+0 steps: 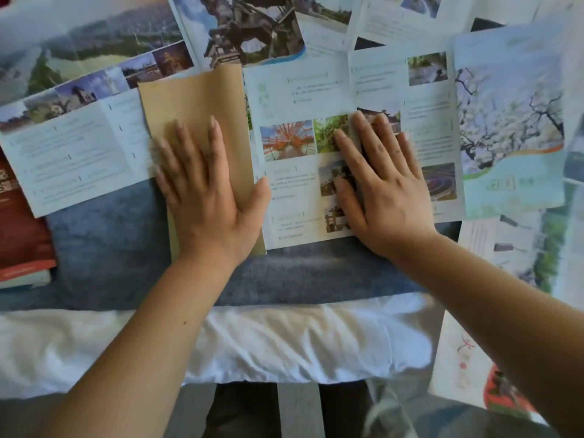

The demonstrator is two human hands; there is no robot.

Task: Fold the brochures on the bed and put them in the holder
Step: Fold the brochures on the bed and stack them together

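Observation:
A tan-backed brochure panel (196, 99) lies folded over on the grey blanket (107, 248), and my left hand (205, 191) presses flat on it with fingers spread. Joined to it on the right is the brochure's open white inside page (300, 99) with small photos and text. My right hand (382, 184) lies flat on that page, fingers apart, over a fold line. Neither hand grips anything. I see no holder in this view.
Several unfolded brochures cover the bed: one at the left (63, 159), scenic ones along the top (240, 26), a blossom-tree one at the right (512, 121), more at the far right (493, 327). A red book stack (22, 241) sits at the left edge. A white sheet (268, 343) borders the bed's near edge.

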